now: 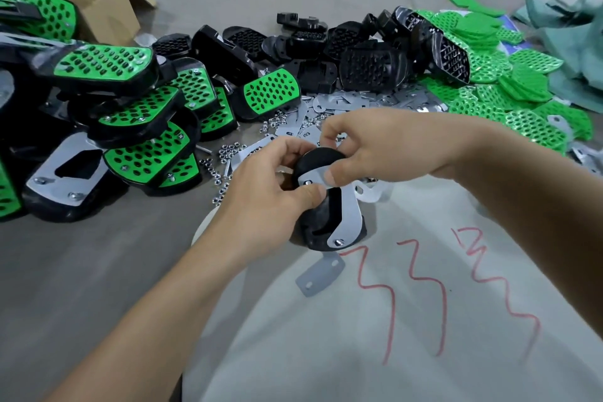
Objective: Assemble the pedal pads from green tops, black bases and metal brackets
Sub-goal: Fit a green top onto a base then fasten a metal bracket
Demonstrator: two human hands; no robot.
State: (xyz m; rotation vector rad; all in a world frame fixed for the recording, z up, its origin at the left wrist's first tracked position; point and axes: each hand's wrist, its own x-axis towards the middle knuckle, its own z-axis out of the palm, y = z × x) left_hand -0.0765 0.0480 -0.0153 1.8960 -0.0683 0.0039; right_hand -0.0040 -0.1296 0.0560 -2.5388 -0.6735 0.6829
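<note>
While your left hand (267, 192) grips the black base (313, 232) over the worktop's (98, 271) middle, thumb on its metal bracket (347, 215), steady it so your right hand (365, 147), pinching the bracket's far end (anything smaller is hidden), seats it squarely.

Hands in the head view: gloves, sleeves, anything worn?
Nothing is worn. The left hand and right hand have no gloves, rings or tape. The left forearm and right forearm are uncovered as far as the frame edge, with no sleeve, watch or wristband showing. The visible nails are short and look unpainted.
</note>
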